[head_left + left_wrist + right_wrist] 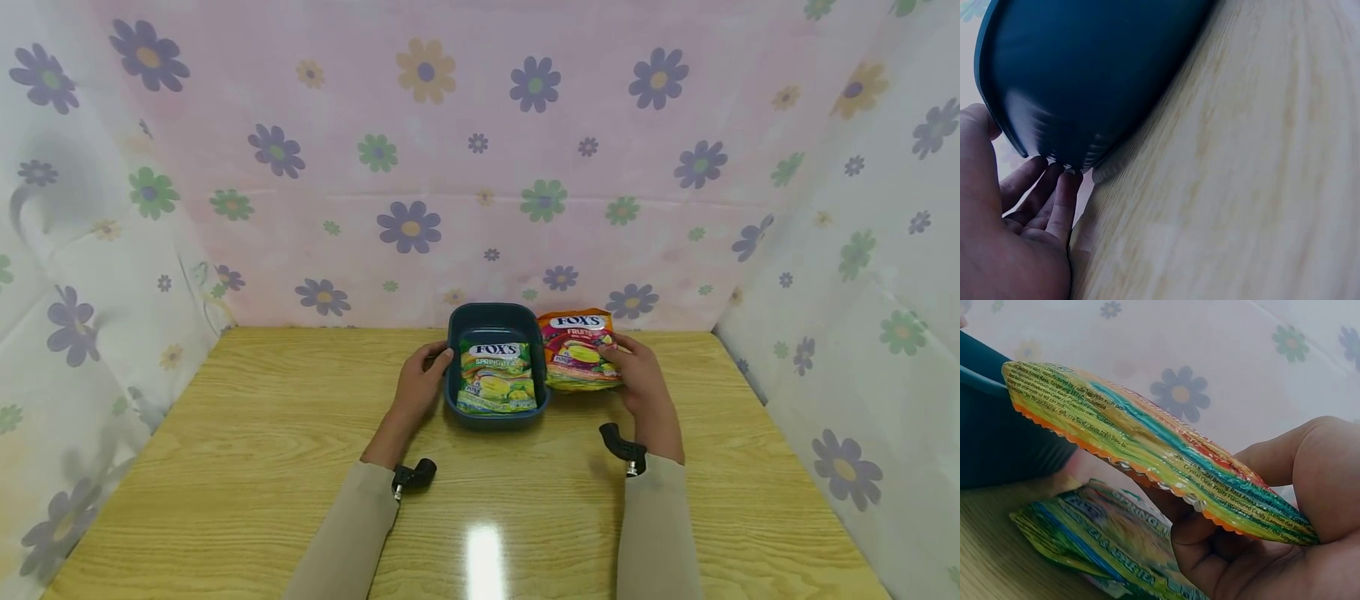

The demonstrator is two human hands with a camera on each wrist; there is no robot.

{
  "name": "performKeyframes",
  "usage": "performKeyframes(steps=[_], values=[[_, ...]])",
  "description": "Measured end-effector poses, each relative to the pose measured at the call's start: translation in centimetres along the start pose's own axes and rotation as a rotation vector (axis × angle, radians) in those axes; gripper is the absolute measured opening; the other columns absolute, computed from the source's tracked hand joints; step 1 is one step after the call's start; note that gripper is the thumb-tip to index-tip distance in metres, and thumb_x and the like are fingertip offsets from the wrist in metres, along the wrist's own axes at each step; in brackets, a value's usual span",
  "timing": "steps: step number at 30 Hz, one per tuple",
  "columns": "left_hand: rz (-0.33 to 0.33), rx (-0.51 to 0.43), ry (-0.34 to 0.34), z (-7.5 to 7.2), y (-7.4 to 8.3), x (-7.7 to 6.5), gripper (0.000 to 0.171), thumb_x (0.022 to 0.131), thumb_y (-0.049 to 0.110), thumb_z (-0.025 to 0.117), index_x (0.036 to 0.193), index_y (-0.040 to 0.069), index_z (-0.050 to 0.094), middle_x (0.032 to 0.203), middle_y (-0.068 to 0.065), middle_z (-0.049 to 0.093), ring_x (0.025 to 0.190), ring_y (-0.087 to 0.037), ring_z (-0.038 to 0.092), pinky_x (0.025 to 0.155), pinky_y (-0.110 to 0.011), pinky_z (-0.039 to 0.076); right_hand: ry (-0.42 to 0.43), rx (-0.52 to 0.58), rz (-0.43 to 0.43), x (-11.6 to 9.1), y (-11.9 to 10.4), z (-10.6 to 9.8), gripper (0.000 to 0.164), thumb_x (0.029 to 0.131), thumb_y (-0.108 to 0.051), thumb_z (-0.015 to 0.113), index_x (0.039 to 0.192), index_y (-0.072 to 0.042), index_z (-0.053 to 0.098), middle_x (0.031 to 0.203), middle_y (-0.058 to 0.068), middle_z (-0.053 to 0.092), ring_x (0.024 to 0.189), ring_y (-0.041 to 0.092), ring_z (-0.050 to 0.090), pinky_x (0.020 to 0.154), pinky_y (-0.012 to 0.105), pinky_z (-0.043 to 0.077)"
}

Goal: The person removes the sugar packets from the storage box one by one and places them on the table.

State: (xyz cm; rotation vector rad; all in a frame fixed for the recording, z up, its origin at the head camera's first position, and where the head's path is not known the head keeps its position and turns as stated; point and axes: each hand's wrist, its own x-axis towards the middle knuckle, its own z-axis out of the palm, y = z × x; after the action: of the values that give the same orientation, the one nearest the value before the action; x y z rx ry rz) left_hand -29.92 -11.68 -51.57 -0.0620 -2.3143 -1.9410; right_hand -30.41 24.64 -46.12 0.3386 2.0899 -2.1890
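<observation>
A dark blue rectangular tub (497,423) stands on the table, and a green Fox's Spring Tea candy bag (497,377) lies inside it. My left hand (418,379) grips the tub's left side, thumb at the rim and fingertips against the outer wall in the left wrist view. Right of the tub, my right hand (637,371) holds a red and orange Fox's Fruits candy bag (577,350) by its right side, thumb on top and fingers beneath. Below it, the right wrist view shows another green Spring Tea bag (1110,540) on the table, hidden from the head view.
The wood-patterned table (285,417) runs back to a flower-printed cloth (465,167), which also hangs along both sides. Black camera mounts (415,475) sit on both wrists.
</observation>
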Motion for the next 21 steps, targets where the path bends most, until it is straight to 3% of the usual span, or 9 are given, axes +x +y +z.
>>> performKeyframes(steps=[10, 21], values=[[-0.004, 0.012, 0.008, 0.1, 0.0, 0.1, 0.047, 0.108, 0.032, 0.063, 0.145, 0.003, 0.062, 0.142, -0.018, 0.064, 0.128, -0.033, 0.063, 0.108, -0.049, 0.050, 0.053, 0.025, 0.027, 0.5, 0.9, -1.3, 0.066, 0.110, -0.024, 0.061, 0.168, -0.010, 0.033, 0.161, 0.021, 0.041, 0.107, 0.015, 0.063, 0.083, 0.023, 0.060], [-0.001, 0.019, 0.016, 0.1, -0.1, 0.1, 0.046, 0.108, 0.032, 0.064, 0.144, 0.004, 0.064, 0.141, -0.018, 0.065, 0.126, -0.033, 0.064, 0.108, -0.050, 0.050, 0.041, 0.000, 0.016, 1.4, 2.0, -2.0, 0.065, 0.110, -0.022, 0.059, 0.168, -0.007, 0.032, 0.157, 0.023, 0.042, 0.093, 0.006, 0.066, 0.078, 0.021, 0.059]])
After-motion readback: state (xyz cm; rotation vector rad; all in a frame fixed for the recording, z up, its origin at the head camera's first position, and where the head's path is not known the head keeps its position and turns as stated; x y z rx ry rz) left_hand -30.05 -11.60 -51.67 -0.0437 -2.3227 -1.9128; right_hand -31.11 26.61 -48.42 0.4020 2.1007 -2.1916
